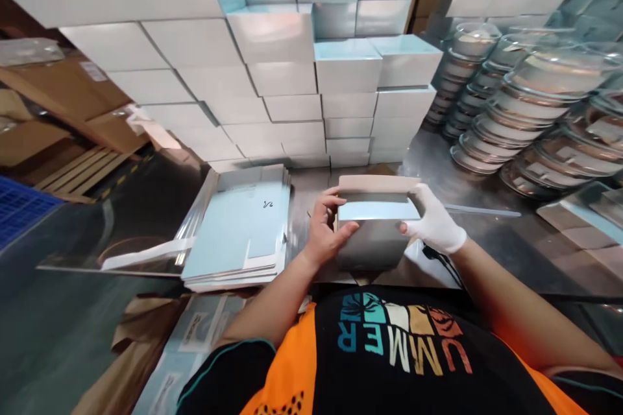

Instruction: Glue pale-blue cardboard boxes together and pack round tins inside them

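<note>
A small white cardboard box (372,243) is upright on the metal table in front of my body. A pale blue strip shows along its top, and behind that a greyish-beige flap or panel stands up. Bare, my left hand (325,225) grips the box's left side, its thumb at the top front edge. My right hand (434,219), in a white glove with the thumb tip exposed, clasps the right side. To the left lies a stack of flat pale blue box blanks (233,227) with a black scribble on top.
White boxes (287,87) form a tall wall behind the table (311,185). Round clear-lidded containers (516,110) rise in stacks at the right. Brown cartons (73,87) and a blue crate (24,211) are at the left. A white strip (146,253) overhangs the table's left edge.
</note>
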Tool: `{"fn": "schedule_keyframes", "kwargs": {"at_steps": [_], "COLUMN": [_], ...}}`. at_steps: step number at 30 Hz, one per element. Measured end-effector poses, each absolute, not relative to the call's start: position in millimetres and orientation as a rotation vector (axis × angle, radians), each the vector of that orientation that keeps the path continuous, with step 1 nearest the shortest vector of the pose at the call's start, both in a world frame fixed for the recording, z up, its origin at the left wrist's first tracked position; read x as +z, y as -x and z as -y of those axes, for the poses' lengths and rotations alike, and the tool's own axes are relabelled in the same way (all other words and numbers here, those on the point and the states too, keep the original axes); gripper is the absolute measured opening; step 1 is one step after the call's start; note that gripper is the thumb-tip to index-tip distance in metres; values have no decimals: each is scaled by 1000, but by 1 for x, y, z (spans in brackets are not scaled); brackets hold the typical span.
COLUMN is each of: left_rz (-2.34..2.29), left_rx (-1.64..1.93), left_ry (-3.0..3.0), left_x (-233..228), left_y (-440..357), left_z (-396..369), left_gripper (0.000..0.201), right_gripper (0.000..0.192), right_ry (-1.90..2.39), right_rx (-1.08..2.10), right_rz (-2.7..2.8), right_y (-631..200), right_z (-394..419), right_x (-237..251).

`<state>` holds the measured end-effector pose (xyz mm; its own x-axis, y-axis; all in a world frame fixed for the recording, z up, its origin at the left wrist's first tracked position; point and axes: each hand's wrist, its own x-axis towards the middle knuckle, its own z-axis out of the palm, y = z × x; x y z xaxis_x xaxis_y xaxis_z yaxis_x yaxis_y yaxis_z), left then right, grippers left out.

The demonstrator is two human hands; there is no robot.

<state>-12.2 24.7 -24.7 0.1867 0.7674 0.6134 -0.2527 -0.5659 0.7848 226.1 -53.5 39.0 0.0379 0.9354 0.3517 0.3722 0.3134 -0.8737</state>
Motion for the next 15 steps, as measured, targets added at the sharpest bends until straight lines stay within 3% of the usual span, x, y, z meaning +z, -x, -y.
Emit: {"fn": "schedule_keyframes", "kwargs": {"at_steps": [3, 7, 12, 15], "left_rz": [-381, -222, -92, -81], "left_rx": [1606, 1506, 1249, 1133], "left_ry": [-1647, -1980, -2153, -2245], "left_x": [-22, -5, 19, 28], "left_y": [15, 28, 37, 41], "left_z": [-31, -37, -41, -43], "left_gripper": [60, 30, 26, 20], "right_gripper": [52, 20, 28, 24], "right_ry": [1173, 1060, 952, 943], "right_rx": [599, 561, 495, 513], "right_rz": [1668, 1817, 1882, 1858], "right_y": [-235, -232, -227, -229], "right_z": [61, 69, 68, 67], "right_x": [34, 36, 39, 37]}}
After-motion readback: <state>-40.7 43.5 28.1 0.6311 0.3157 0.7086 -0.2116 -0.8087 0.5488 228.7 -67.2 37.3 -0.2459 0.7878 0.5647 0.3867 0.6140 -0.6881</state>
